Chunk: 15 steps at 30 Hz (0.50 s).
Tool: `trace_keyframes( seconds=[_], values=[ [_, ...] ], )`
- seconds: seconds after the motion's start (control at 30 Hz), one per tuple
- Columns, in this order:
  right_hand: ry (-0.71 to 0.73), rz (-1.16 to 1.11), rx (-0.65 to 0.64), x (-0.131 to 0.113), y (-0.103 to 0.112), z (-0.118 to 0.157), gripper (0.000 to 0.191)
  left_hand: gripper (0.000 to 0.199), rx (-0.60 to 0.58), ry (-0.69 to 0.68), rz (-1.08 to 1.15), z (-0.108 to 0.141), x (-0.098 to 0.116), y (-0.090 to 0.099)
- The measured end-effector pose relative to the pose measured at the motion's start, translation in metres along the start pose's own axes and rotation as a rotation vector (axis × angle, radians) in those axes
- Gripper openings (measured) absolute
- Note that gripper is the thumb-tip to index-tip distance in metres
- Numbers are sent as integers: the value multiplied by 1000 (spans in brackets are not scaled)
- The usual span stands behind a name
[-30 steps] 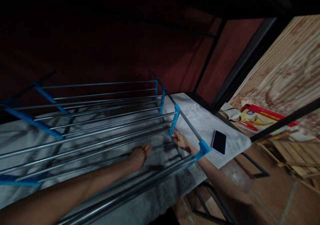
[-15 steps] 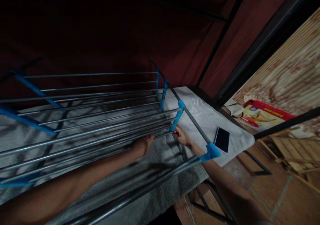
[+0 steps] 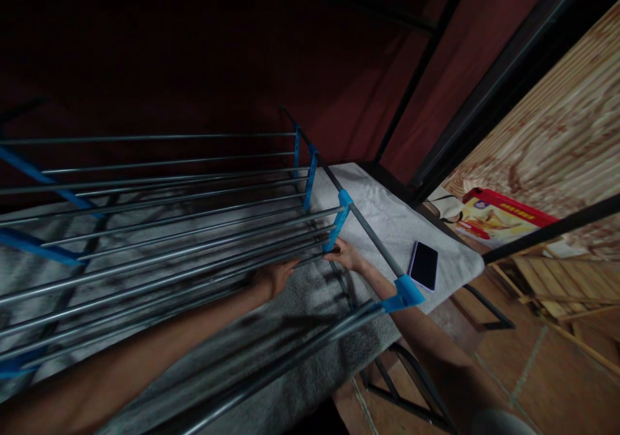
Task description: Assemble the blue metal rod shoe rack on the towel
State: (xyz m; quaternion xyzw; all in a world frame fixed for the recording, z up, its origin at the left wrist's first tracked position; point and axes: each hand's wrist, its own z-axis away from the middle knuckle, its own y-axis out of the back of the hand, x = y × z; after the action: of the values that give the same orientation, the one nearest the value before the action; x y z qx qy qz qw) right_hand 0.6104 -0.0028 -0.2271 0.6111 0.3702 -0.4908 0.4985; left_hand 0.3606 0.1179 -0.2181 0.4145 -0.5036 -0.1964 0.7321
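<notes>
A rack of grey metal rods with blue plastic end brackets lies across a grey towel-like cloth (image 3: pixel 339 296). My left hand (image 3: pixel 276 279) is closed around one of the lower rods (image 3: pixel 310 259), its thumb lying along the rod toward the right; its other fingers are mostly hidden. At that rod's right end, my right hand (image 3: pixel 349 256) pinches the bottom of a blue bracket (image 3: pixel 338 225). A thicker side bar (image 3: pixel 375 235) passes above my right forearm and ends in a blue corner joint (image 3: pixel 405 293).
A phone (image 3: pixel 423 266) lies face up on the cloth to the right. Beyond it are a red and yellow package (image 3: pixel 504 219) and black metal frame bars (image 3: pixel 421 73). Wooden slats (image 3: pixel 557 286) stand on the tiled floor below. A dark red wall (image 3: pixel 194 67) rises behind.
The whole view has shifted slightly, so the rack and phone appear a little further left. My right fingers have closed in at the bracket's lower end; my left hand stays on the rod.
</notes>
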Motion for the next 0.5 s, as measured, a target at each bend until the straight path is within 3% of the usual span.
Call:
trace_keyframes(
  seconds=[0.17, 0.5],
  values=[
    [-37, 44, -24, -1, 4, -1, 44, 44, 70, 0, -58, 1, -1, -1],
    [-19, 151, -47, -4, 7, -8, 40, 45, -8, 57, -42, 3, 9, 11]
  ],
)
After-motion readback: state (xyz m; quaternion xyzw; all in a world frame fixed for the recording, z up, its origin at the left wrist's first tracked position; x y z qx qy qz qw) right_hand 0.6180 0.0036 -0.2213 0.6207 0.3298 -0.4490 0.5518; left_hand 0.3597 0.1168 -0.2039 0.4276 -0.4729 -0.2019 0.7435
